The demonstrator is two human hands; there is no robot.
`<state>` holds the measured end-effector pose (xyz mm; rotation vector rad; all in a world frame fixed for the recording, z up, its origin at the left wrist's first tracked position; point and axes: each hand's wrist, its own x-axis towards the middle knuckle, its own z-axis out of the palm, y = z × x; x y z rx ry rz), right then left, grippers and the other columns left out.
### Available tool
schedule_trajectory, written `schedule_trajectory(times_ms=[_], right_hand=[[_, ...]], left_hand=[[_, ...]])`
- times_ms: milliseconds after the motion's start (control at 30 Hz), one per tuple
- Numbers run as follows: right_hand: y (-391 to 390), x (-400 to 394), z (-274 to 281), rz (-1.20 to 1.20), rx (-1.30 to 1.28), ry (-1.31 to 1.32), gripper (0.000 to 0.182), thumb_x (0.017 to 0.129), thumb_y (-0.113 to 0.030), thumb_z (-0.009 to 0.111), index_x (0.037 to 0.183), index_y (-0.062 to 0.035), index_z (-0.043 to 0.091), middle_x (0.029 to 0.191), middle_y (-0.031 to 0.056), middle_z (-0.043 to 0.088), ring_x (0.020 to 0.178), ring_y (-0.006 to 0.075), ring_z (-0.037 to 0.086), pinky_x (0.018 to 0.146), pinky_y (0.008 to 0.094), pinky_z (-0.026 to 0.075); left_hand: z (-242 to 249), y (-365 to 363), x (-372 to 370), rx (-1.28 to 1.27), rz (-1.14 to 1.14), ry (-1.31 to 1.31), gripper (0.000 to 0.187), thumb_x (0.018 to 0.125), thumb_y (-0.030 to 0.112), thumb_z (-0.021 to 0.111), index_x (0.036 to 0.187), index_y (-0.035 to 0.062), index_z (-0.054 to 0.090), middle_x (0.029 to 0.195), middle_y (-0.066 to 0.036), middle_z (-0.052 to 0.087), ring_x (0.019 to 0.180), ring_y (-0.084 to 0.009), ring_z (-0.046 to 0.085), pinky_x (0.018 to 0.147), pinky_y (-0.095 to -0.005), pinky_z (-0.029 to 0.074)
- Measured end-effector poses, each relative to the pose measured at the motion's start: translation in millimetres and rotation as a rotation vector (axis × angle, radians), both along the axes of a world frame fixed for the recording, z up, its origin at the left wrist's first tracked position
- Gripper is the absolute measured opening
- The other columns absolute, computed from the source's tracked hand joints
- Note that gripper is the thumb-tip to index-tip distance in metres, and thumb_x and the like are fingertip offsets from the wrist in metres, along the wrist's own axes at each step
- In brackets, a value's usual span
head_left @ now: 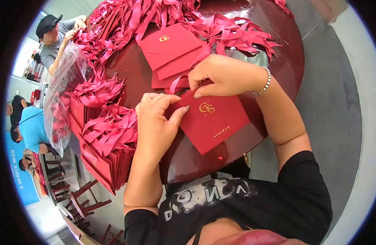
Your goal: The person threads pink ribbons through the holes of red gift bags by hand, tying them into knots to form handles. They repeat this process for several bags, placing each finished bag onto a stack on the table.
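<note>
One head view, forward and down, close above both hands (157, 116) (226, 75)

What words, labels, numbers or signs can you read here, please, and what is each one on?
"CS" or "GS", a gold monogram with interlaced letters: on the held red bag.
Similar gold monogram: on the upper red bag of the pile.
"O" and "N", among large letters: on the black shirt; the others are less certain.
Small gold line low on the held bag: too small to read.
White characters on the blue banner: too blurred to read surely.
</note>
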<state>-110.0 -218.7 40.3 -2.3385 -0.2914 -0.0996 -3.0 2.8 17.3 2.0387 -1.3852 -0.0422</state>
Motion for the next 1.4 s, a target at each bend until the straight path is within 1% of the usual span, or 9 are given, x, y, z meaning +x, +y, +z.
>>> schedule_trajectory(times_ms=[167,233,367,567,600,700,800,900,1400], right_hand=[[-30.4,4.5,-8.8,-0.427,0.104,-0.23,0.02,0.09,-0.017,0.071,0.102,-0.0004,0.072,0.095,0.0112,0.073,0.087,0.0209,0.068,0.081,0.0336,0.054],[-69.0,7.9,-34.4,-0.616,-0.177,-0.39,0.022,0.088,-0.015,0.071,0.105,-0.0013,0.073,0.097,0.0131,0.072,0.09,0.0243,0.069,0.083,0.0359,0.054],[-96.1,7.9,-60.5,-0.842,-0.519,-0.159,0.02,0.082,-0.021,0.071,0.096,-0.0073,0.075,0.097,0.0207,0.071,0.093,0.0397,0.069,0.083,0.0487,0.055],[-94.1,11.6,-54.2,-0.851,-0.342,-0.338,0.016,0.09,-0.016,0.068,0.098,-0.0039,0.075,0.087,0.0155,0.072,0.079,0.0268,0.07,0.073,0.0365,0.054],[-62.6,6.9,-24.6,-0.754,-0.168,-0.395,0.007,0.086,-0.002,0.063,0.089,0.0018,0.068,0.082,0.0207,0.069,0.073,0.0305,0.069,0.068,0.0366,0.054],[-16.6,3.2,6.0,-0.514,0.14,-0.335,0.008,0.088,-0.005,0.063,0.091,0.0003,0.069,0.081,0.0183,0.069,0.072,0.0304,0.069,0.068,0.0375,0.054],[-5.9,10.1,-13.1,-0.178,0.014,-0.285,0.015,0.093,-0.012,0.066,0.101,-0.0023,0.075,0.088,0.0136,0.071,0.078,0.0228,0.068,0.072,0.0323,0.054],[19.5,11.2,-20.1,0.065,-0.053,-0.287,0.018,0.095,-0.011,0.062,0.103,-0.0002,0.073,0.095,0.0143,0.07,0.076,0.0299,0.068,0.072,0.0341,0.055],[38.0,14.1,-18.8,-0.084,-0.143,-0.241,0.008,0.08,-0.007,0.065,0.082,0.0005,0.065,0.079,0.018,0.066,0.076,0.0362,0.065,0.069,0.0432,0.052]], left_hand=[[-5.6,2.3,6.0,-0.025,-0.01,0.172,0.021,0.077,0.013,0.084,0.091,0.0022,0.073,0.082,-0.005,0.063,0.082,-0.0185,0.058,0.075,-0.0319,0.045],[-4.1,2.5,6.0,-0.026,-0.005,0.23,0.02,0.079,0.01,0.084,0.091,-0.0003,0.073,0.08,-0.004,0.059,0.078,-0.0143,0.057,0.071,-0.028,0.045],[-6.0,3.6,7.9,-0.028,0.002,0.254,0.018,0.081,0.01,0.083,0.094,-0.0004,0.075,0.078,-0.004,0.06,0.073,-0.0128,0.057,0.068,-0.0274,0.045],[-6.8,8.4,13.4,0.026,-0.042,0.275,0.021,0.089,0.009,0.075,0.105,-0.0037,0.074,0.09,-0.009,0.073,0.084,-0.0119,0.064,0.078,-0.027,0.05],[-10.3,9.2,13.7,0.038,-0.042,0.404,0.02,0.092,0.008,0.071,0.107,-0.0055,0.073,0.099,-0.007,0.075,0.091,-0.0097,0.065,0.084,-0.0263,0.051],[-8.4,5.9,15.2,0.056,-0.076,0.593,0.02,0.094,0.007,0.068,0.109,-0.0067,0.071,0.1,-0.003,0.074,0.093,-0.0077,0.064,0.085,-0.025,0.051],[-16.7,4.4,22.0,0.057,-0.08,0.652,0.022,0.095,0.006,0.065,0.113,-0.0056,0.071,0.101,-0.002,0.073,0.092,-0.0077,0.063,0.086,-0.0247,0.051],[-19.0,4.8,25.2,0.063,-0.055,0.669,0.021,0.096,0.006,0.064,0.112,-0.0047,0.071,0.1,-0.002,0.073,0.091,-0.0069,0.063,0.084,-0.0243,0.051],[-17.2,2.7,24.7,0.027,-0.008,0.637,0.02,0.093,0.01,0.069,0.106,-0.0041,0.073,0.094,-0.004,0.074,0.087,-0.0078,0.065,0.08,-0.0258,0.052]])
